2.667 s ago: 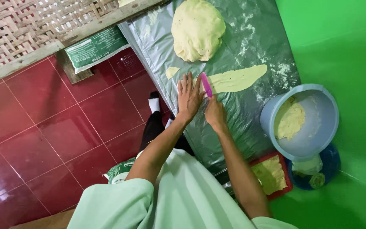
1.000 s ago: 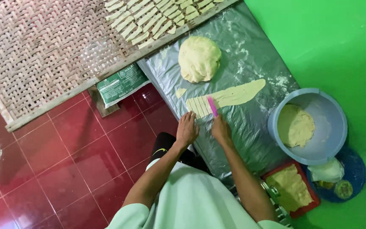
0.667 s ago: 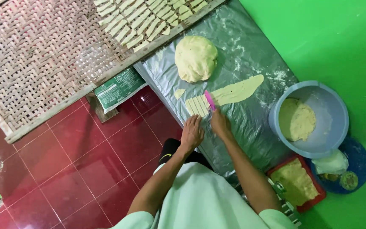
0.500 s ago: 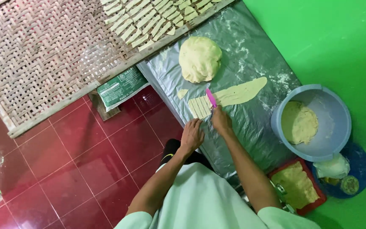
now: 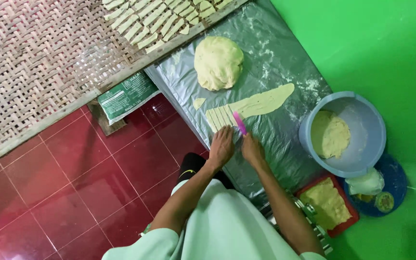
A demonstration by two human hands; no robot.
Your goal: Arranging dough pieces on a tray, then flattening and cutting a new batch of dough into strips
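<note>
A person's right hand (image 5: 252, 148) grips a pink cutter (image 5: 240, 123), its blade set across a long strip of dough (image 5: 256, 103) on the floured plastic sheet (image 5: 275, 58) spread on the floor. The left hand (image 5: 221, 146), fingers loosely extended and holding nothing, rests just beside the cut pieces (image 5: 219, 117). Both forearms reach forward, elbows bent.

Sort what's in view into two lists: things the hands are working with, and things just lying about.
In use:
- right hand holding the pink cutter
- left hand beside the cut pieces
- flattened dough strip
- plastic sheet

Lying about:
- dough ball
- blue basin
- red tray
- woven mat with cut strips
- green packet
</note>
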